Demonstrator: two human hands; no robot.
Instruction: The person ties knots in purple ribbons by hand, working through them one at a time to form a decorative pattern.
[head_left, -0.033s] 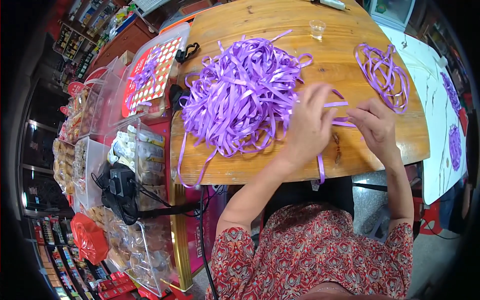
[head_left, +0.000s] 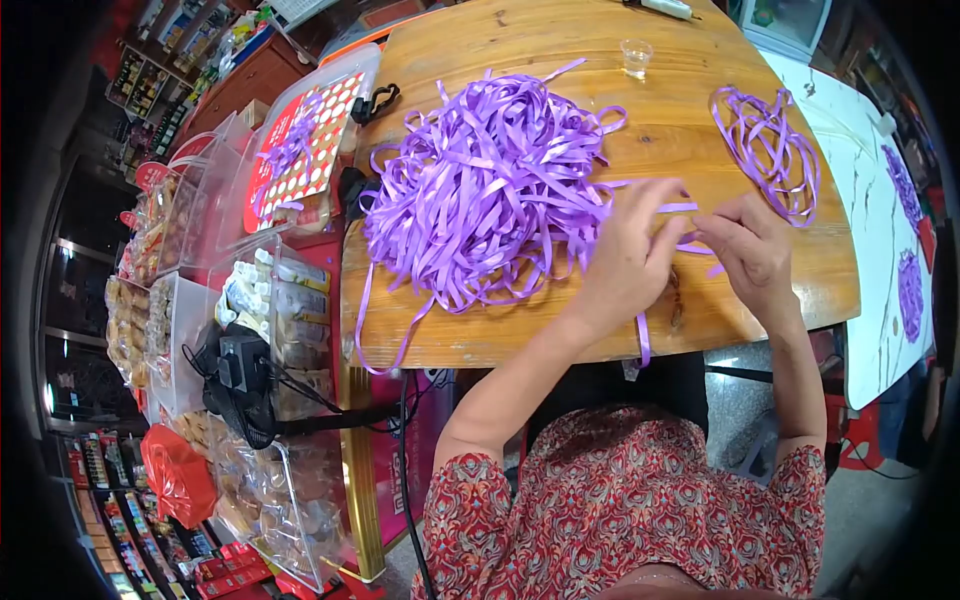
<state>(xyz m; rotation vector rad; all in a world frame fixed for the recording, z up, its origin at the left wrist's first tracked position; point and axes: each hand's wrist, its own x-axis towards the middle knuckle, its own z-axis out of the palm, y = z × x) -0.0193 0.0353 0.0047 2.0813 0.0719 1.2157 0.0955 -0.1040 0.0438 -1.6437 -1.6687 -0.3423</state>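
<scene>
The big heap of purple ribbon [head_left: 485, 195] sits on the wooden table [head_left: 560, 345], so I'm placing everything off that. The left hand [head_left: 632, 240] is right by its right edge, forearm angled up from below, fingers stretched out and the thumb spread away from them; can't tell if it's got hold of any ribbon. The right hand [head_left: 752, 250] is further right of the heap, wrist bent inward, thumb and index tips pinched together on a purple strip [head_left: 692, 248].

As for containers: there's a small clear cup [head_left: 636, 50] beyond the heap and to its right, with what looks like a bit of clear liquid at the bottom. Left of the heap, a clear box [head_left: 366, 72] has a dotted red-and-white sheet [head_left: 335, 125] and purple ribbon bits on top. Below and left of the heap, a clear bin [head_left: 301, 515] is full of wrapped snacks.
</scene>
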